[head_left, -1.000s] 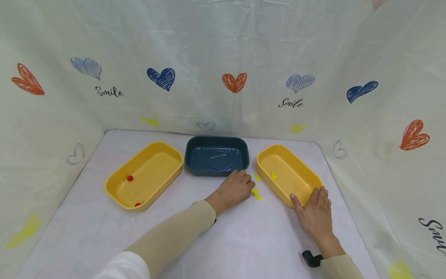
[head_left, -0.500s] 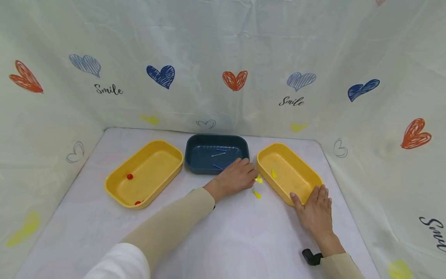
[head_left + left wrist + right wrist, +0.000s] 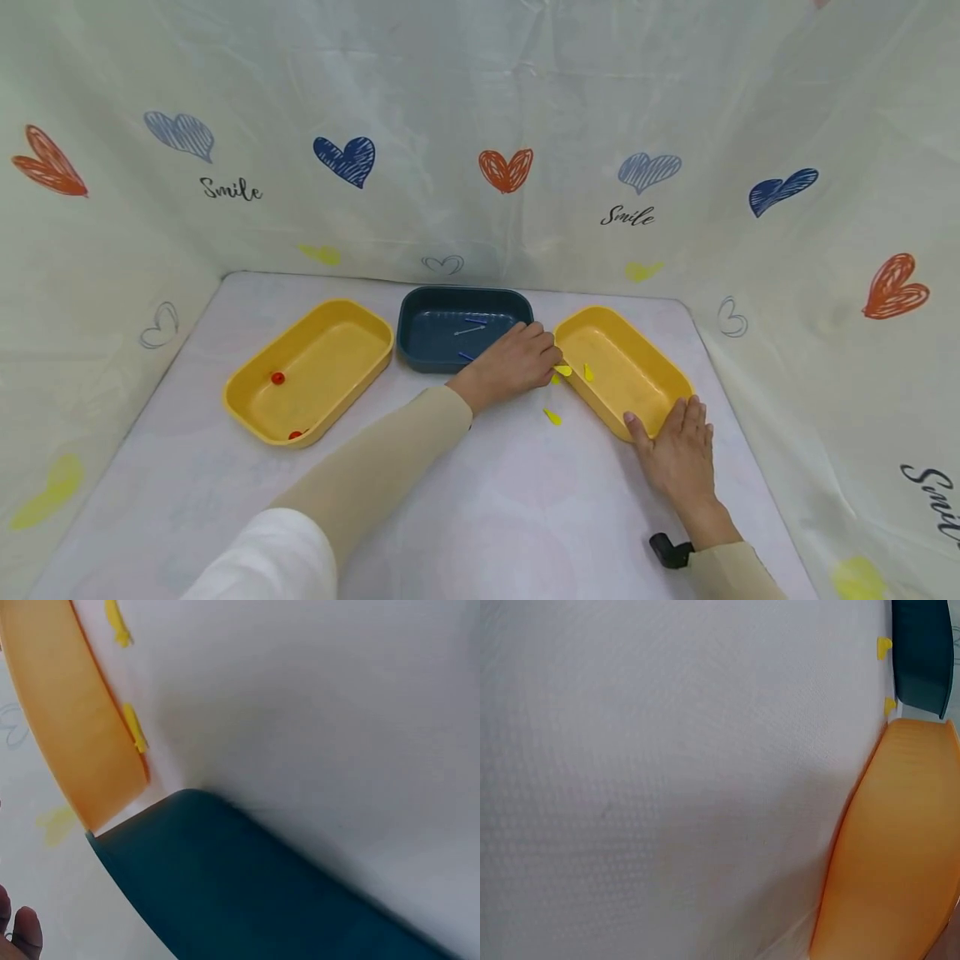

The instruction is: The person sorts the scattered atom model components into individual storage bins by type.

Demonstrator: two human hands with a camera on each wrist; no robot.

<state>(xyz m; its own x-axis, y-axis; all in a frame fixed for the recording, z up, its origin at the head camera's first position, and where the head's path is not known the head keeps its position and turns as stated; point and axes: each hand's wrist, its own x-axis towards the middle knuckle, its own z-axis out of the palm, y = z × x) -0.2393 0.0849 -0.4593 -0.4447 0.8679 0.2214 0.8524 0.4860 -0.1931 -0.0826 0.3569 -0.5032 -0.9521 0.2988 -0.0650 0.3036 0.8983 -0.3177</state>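
My left hand [image 3: 516,360] pinches a small yellow piece [image 3: 563,370], rounded at one end and narrow at the other, at the near-left rim of the right yellow tray [image 3: 600,325]. Only its fingertips [image 3: 27,930] show in the left wrist view, at the lower left corner. Two similar yellow pieces lie on the table, the nearer one [image 3: 552,416] apart from the tray and the other [image 3: 135,727] right beside its wall. Another yellow piece [image 3: 588,372] lies inside this tray. My right hand [image 3: 678,458] rests on the tray's near-right end with fingers straight.
A dark teal tray [image 3: 420,350] with several thin blue and grey pieces stands at the back middle, partly behind my left hand. To its left is another yellow tray [image 3: 337,321] holding red round pieces [image 3: 278,378]. A printed curtain [image 3: 450,125] hangs behind the table.
My left hand has taken a yellow piece from the table beside the tray and moved it up and right to the tray's rim. The right hand has stayed in place.
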